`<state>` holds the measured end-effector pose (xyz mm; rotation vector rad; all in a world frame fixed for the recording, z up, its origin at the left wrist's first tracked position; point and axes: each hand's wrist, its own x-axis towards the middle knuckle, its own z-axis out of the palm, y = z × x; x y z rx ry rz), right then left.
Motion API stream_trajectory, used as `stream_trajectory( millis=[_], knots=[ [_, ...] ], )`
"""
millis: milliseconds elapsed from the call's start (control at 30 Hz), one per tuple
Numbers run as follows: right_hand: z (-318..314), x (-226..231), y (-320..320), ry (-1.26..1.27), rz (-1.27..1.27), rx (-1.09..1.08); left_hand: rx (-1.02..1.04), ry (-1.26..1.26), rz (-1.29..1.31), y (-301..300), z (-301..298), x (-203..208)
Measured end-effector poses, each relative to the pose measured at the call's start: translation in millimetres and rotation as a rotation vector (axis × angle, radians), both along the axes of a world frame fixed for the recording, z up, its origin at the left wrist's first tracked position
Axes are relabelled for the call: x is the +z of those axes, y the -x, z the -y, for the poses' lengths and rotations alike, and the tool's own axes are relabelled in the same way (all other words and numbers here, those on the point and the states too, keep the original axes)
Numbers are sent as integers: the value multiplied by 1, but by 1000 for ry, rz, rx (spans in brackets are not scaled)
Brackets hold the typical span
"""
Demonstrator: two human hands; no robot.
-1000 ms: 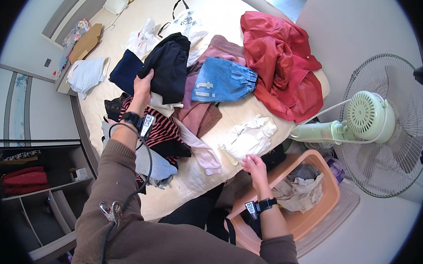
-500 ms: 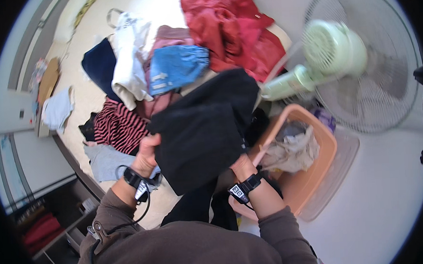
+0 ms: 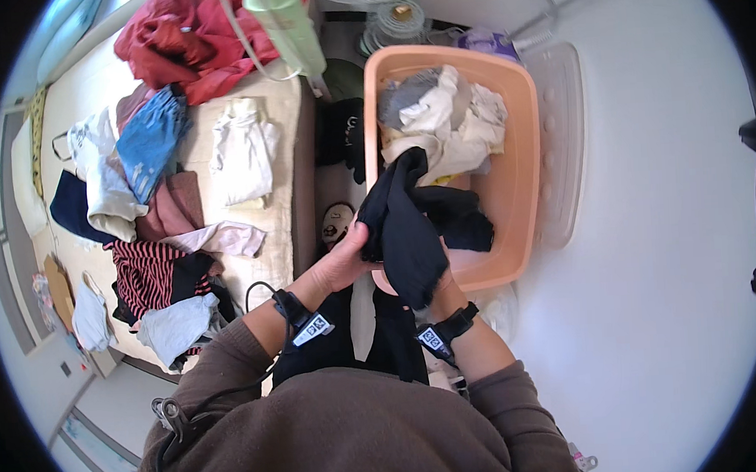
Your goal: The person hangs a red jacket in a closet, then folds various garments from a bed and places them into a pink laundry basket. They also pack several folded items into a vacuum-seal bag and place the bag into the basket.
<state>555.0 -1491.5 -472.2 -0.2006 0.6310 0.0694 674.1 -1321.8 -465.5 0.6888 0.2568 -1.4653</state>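
Between my hands a piece of black clothing [image 3: 404,235] hangs gathered and folded over the near left rim of a peach-coloured plastic tub [image 3: 527,185]. My left hand [image 3: 345,256] is closed on its left edge, thumb on top. My right hand [image 3: 445,277] grips the lower right side, its fingers mostly hidden behind the cloth. More black cloth [image 3: 458,221] lies in the tub just beyond; I cannot tell whether it is joined to the held piece. Cream and white clothes [image 3: 467,133] with a grey one lie crumpled at the tub's far end.
On the bed [image 3: 278,207] to the left lie a folded white garment [image 3: 244,153], blue denim [image 3: 153,143], a striped top [image 3: 145,274] and a red jacket [image 3: 193,45]. A green fan stand [image 3: 286,23] rises beyond. A clear lid [image 3: 561,145] leans right of the tub.
My view has swung right, from the bed toward the tub. The black clothing, spread out flat before, is now bunched smaller and held at the tub. A folded white garment now shows on the bed.
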Motion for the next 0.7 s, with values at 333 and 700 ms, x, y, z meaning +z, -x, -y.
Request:
stream_trajectory(
  millis=[333, 700],
  knots=[
    [24, -19, 110, 244, -414, -263, 133, -395, 895, 18, 53, 8],
    [26, 37, 154, 1453, -278, -50, -127, -397, 879, 69, 125, 96]
  ],
)
